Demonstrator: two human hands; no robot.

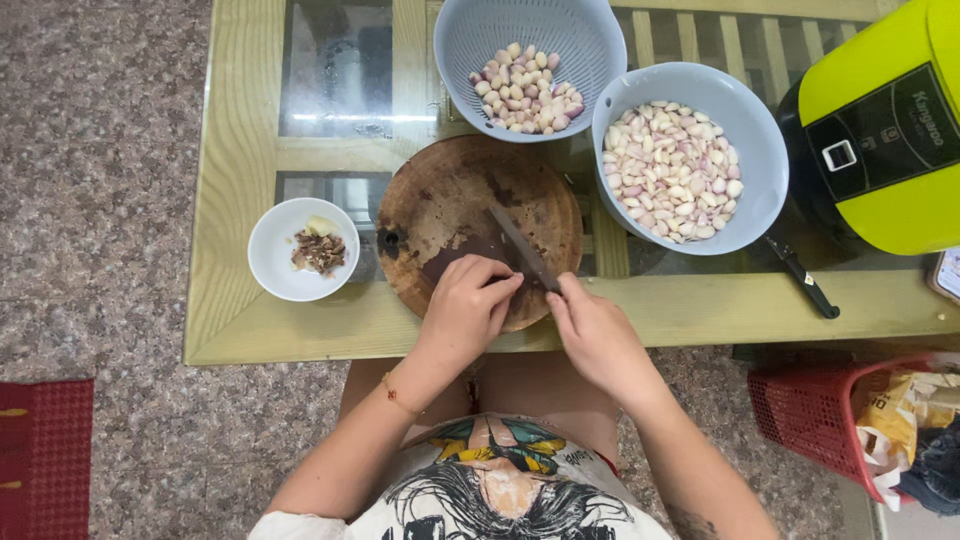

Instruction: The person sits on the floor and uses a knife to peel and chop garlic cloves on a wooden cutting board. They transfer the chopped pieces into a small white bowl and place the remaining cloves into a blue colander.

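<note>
Knife [522, 247]: one, dark blade laid slantwise across the lower right of the board, tip toward 11 o'clock, handle end hidden under the right hand. Right hand [590, 330]: at 5 o'clock of the board, fingers curled shut round the knife handle, wrist trailing toward 5 o'clock. Left hand [468, 303]: at 6 o'clock of the board, fingers bent down onto the wood, fingertips just beside the blade; anything pinched under them too hidden to tell; thin cord bracelet [397, 397] on the wrist. Round wooden chopping board [440, 205]: one, dark and stained, flat on the glass-topped table [235, 180]. Small white bowl [272, 255]: one, at 9 o'clock of the board, holding brownish skins and a pale scrap. Grey colander [470, 35]: one, at 12 o'clock, touching the board's rim, part filled with pink-white peeled cloves. Grey bowl [745, 120]: one, at 2 o'clock, heaped with paler cloves, too many to count. Second knife [805, 285]: one, black handle, on the table at 3 o'clock. Yellow-green cooker [890, 210]: one, at 2 o'clock, far right, with a black rectangular panel carrying print and a small white square. Red plastic basket [800, 410]: one, at 4 o'clock on the floor, holding a yellow printed bag. Red mat [45, 450]: one, at 8 o'clock, on the speckled floor.
</note>
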